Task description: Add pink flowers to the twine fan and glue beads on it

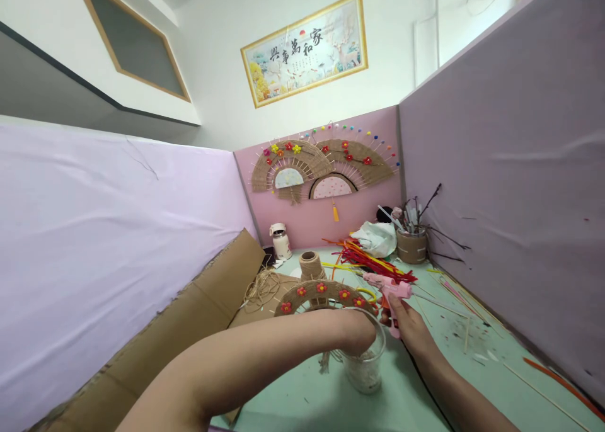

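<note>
My right hand (pixel 410 324) is wrapped round the handle of a pink hot glue gun (pixel 396 288), its nozzle pointing left and a long glue stick sticking out of the back. My left hand (pixel 360 331) reaches down into a clear plastic cup (pixel 363 376); its fingers are hidden, and whitish contents show through the cup's wall. Just behind the cup and forearm lies a woven jute fan (pixel 312 291) with red felt flowers along its curved band. The lower part of that fan is covered by my left arm.
A jute twine cone (pixel 311 265) stands behind the fan. Red and yellow pipe cleaners (pixel 373 260) lie near a plastic bag (pixel 377 238) and a pot of twigs (pixel 411 244). Cardboard (pixel 179 322) leans left; a white bottle (pixel 281 242) stands behind. Two finished fans (pixel 362 158) hang on the pink panel.
</note>
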`<action>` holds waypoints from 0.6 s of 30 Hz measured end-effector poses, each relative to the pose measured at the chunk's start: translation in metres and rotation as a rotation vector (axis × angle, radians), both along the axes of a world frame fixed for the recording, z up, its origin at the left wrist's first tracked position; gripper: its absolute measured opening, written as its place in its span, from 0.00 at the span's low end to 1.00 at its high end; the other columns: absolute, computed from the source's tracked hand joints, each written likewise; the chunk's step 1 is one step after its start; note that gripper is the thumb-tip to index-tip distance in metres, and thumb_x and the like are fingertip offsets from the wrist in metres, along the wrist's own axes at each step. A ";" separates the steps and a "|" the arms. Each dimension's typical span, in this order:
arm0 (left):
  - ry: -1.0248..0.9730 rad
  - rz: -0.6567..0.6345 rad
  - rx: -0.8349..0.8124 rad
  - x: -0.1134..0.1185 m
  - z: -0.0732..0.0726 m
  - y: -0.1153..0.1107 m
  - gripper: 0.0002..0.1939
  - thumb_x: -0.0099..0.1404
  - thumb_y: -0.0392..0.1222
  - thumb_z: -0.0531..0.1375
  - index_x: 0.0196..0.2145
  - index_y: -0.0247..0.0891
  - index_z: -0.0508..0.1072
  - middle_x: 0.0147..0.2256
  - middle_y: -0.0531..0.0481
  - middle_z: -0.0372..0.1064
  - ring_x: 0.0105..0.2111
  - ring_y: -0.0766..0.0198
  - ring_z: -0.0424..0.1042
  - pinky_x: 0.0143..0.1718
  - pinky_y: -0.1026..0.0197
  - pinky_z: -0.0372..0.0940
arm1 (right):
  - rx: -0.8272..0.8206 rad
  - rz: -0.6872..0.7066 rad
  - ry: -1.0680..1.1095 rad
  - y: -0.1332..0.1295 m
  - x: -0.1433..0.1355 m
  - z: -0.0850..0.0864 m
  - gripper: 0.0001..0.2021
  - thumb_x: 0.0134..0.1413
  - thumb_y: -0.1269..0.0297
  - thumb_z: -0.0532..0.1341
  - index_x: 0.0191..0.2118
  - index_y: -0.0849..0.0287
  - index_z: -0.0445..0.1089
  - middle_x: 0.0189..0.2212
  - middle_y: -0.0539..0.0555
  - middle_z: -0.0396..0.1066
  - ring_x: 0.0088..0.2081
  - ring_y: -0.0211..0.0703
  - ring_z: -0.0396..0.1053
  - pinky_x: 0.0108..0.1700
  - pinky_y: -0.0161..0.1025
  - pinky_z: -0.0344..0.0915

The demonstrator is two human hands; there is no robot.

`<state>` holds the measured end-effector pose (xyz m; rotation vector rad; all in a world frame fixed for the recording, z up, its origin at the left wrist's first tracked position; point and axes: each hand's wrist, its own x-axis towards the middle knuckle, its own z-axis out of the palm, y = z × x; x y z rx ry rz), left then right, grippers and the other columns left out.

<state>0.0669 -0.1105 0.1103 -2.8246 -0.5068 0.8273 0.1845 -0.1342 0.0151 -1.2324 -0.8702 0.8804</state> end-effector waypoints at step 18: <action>-1.636 1.043 -0.795 -0.174 -0.010 -0.061 0.10 0.53 0.46 0.66 0.29 0.36 0.77 0.22 0.52 0.68 0.25 0.68 0.63 0.28 0.66 0.57 | 0.052 -0.197 -0.015 -0.010 0.015 0.008 0.31 0.41 0.31 0.56 0.33 0.58 0.70 0.24 0.54 0.72 0.29 0.46 0.69 0.32 0.40 0.64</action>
